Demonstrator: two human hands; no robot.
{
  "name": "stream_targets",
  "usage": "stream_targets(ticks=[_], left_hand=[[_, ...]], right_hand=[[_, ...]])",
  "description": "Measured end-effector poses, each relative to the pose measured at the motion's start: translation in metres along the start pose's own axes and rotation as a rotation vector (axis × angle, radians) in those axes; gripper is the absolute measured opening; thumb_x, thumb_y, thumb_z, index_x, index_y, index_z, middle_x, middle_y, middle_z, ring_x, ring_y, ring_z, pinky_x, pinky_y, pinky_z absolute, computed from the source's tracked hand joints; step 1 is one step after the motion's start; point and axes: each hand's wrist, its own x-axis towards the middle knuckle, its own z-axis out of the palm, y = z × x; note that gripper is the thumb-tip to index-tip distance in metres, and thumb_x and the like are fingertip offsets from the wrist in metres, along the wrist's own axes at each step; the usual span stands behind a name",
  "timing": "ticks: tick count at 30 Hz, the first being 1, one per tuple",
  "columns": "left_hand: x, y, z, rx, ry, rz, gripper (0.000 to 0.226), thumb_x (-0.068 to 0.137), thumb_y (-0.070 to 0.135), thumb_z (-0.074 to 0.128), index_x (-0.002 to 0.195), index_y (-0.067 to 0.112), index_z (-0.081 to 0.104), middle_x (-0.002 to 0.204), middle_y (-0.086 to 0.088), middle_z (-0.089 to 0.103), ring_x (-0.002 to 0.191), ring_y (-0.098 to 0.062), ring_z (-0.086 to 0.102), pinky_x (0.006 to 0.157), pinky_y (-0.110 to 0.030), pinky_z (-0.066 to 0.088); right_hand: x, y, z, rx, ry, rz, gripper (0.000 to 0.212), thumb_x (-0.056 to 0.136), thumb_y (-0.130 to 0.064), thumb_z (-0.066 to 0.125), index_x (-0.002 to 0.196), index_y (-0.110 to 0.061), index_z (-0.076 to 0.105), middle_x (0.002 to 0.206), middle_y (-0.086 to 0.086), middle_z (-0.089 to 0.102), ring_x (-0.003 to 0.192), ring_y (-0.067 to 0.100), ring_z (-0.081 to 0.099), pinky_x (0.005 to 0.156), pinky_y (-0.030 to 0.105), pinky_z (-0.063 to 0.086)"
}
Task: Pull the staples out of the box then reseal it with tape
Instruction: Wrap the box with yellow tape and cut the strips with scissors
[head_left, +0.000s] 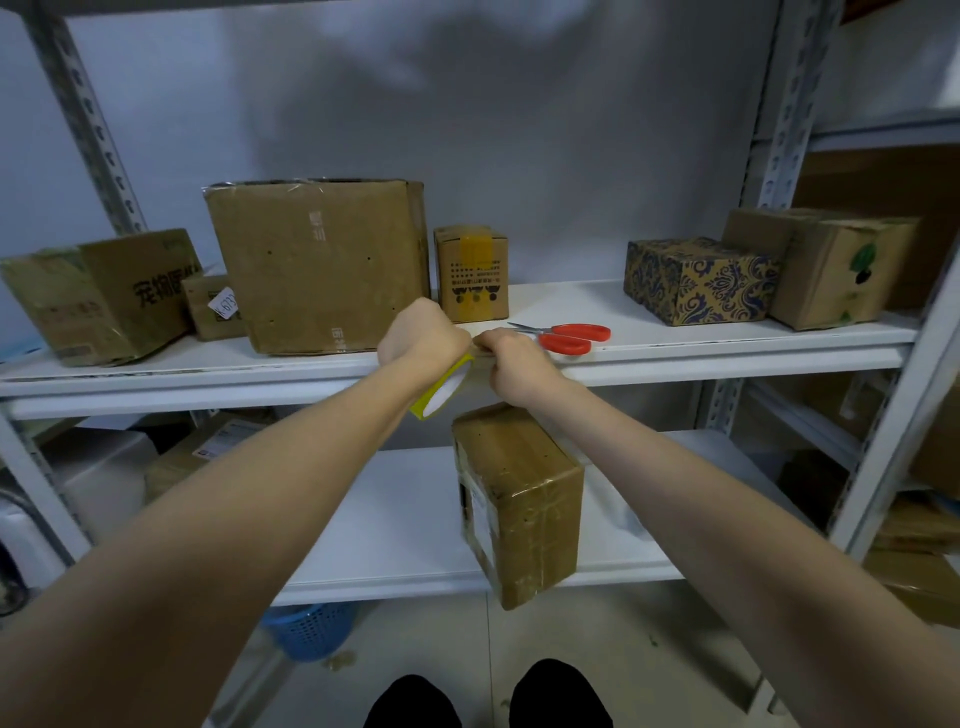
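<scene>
My left hand (422, 332) grips a roll of tape (441, 387) with a yellow-green core, held in the air at the front edge of the upper shelf (727, 348). Right beside it, my right hand (511, 361) pinches the loose end of the tape, a short strip stretched between the two hands. Below them a tape-wrapped brown cardboard box (519, 499) stands on the lower shelf (405, 519), its near corner sticking out past the shelf's edge. No staples can be made out on it.
Red-handled scissors (569, 335) lie on the upper shelf just right of my hands. Several cardboard boxes stand along that shelf, including a large one (317, 265) and a blue-patterned one (698, 280). A blue basket (306, 629) sits on the floor.
</scene>
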Motion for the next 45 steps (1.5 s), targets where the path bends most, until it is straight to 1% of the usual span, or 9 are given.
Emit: stream_targets(ticks=[4, 10, 14, 16, 18, 24, 33, 39, 45], left_hand=[[-0.010, 0.000, 0.006, 0.035, 0.082, 0.051, 0.014, 0.078, 0.021, 0.058, 0.076, 0.016, 0.071, 0.082, -0.004, 0.068, 0.076, -0.028, 0.060, 0.059, -0.027, 0.040], [-0.025, 0.010, -0.004, -0.015, 0.193, 0.239, 0.015, 0.080, 0.028, 0.058, 0.070, 0.027, 0.070, 0.081, 0.012, 0.065, 0.075, -0.016, 0.058, 0.056, -0.024, 0.038], [-0.028, -0.003, -0.023, 0.012, 0.205, 0.246, 0.016, 0.081, 0.027, 0.059, 0.069, 0.027, 0.069, 0.082, 0.011, 0.067, 0.077, -0.018, 0.060, 0.059, -0.025, 0.043], [-0.032, -0.017, -0.027, 0.022, 0.169, 0.242, 0.016, 0.081, 0.027, 0.059, 0.069, 0.027, 0.070, 0.082, 0.012, 0.067, 0.077, -0.018, 0.060, 0.058, -0.025, 0.042], [-0.038, -0.027, -0.025, -0.003, 0.128, 0.254, 0.015, 0.081, 0.028, 0.060, 0.069, 0.027, 0.070, 0.083, 0.011, 0.067, 0.078, -0.018, 0.061, 0.057, -0.025, 0.042], [-0.048, -0.053, -0.009, -0.057, -0.010, 0.236, 0.015, 0.076, 0.029, 0.064, 0.062, 0.028, 0.068, 0.079, 0.010, 0.069, 0.082, -0.017, 0.062, 0.067, -0.030, 0.052], [-0.043, -0.093, 0.032, -0.220, -0.250, 0.210, 0.011, 0.076, 0.024, 0.073, 0.066, 0.020, 0.076, 0.066, 0.010, 0.069, 0.073, -0.012, 0.065, 0.076, -0.036, 0.056], [-0.039, -0.114, 0.064, -0.332, -0.381, 0.027, 0.026, 0.077, 0.029, 0.077, 0.070, 0.004, 0.075, 0.060, -0.003, 0.062, 0.062, -0.011, 0.054, 0.066, -0.028, 0.044], [-0.020, -0.127, 0.095, -0.291, -0.423, -0.096, 0.030, 0.074, 0.040, 0.078, 0.061, 0.013, 0.074, 0.063, -0.005, 0.064, 0.068, -0.015, 0.058, 0.069, -0.031, 0.046]], right_hand=[[0.002, 0.004, -0.001, 0.102, 0.005, 0.042, 0.053, 0.082, 0.007, 0.045, 0.133, -0.006, 0.051, 0.133, 0.014, 0.055, 0.124, 0.029, 0.049, 0.099, 0.034, 0.043], [0.000, 0.004, -0.006, 0.195, 0.063, 0.074, 0.046, 0.082, 0.006, 0.044, 0.127, -0.003, 0.052, 0.128, 0.018, 0.055, 0.120, 0.033, 0.051, 0.096, 0.040, 0.045], [-0.013, 0.000, -0.008, 0.542, 0.129, 0.124, 0.047, 0.083, 0.013, 0.038, 0.127, -0.002, 0.048, 0.127, 0.016, 0.055, 0.117, 0.026, 0.051, 0.099, 0.036, 0.043], [-0.020, 0.002, -0.007, 0.861, 0.114, 0.236, 0.036, 0.086, 0.015, 0.032, 0.110, -0.004, 0.053, 0.104, 0.016, 0.063, 0.096, 0.023, 0.058, 0.084, 0.030, 0.049], [-0.032, 0.001, -0.006, 1.076, 0.049, 0.335, 0.023, 0.093, 0.006, 0.036, 0.096, -0.008, 0.054, 0.082, 0.010, 0.067, 0.077, 0.020, 0.061, 0.067, 0.025, 0.048], [-0.071, 0.007, 0.013, 1.405, -0.074, 0.503, 0.039, 0.104, -0.034, 0.031, 0.101, -0.009, 0.060, 0.089, 0.008, 0.069, 0.083, 0.019, 0.065, 0.078, 0.030, 0.050], [-0.081, 0.027, 0.031, 1.134, 0.080, 0.502, 0.011, 0.089, -0.010, 0.066, 0.081, -0.003, 0.066, 0.070, 0.009, 0.061, 0.064, 0.014, 0.057, 0.060, 0.022, 0.049], [-0.081, 0.040, 0.049, 0.731, 0.099, 0.521, 0.022, 0.085, -0.017, 0.072, 0.065, -0.012, 0.064, 0.064, 0.003, 0.063, 0.061, 0.010, 0.058, 0.063, 0.023, 0.048], [-0.074, 0.053, 0.066, 0.501, 0.057, 0.522, 0.024, 0.079, -0.027, 0.077, 0.059, -0.020, 0.066, 0.058, -0.008, 0.061, 0.063, 0.007, 0.058, 0.067, 0.026, 0.048]])
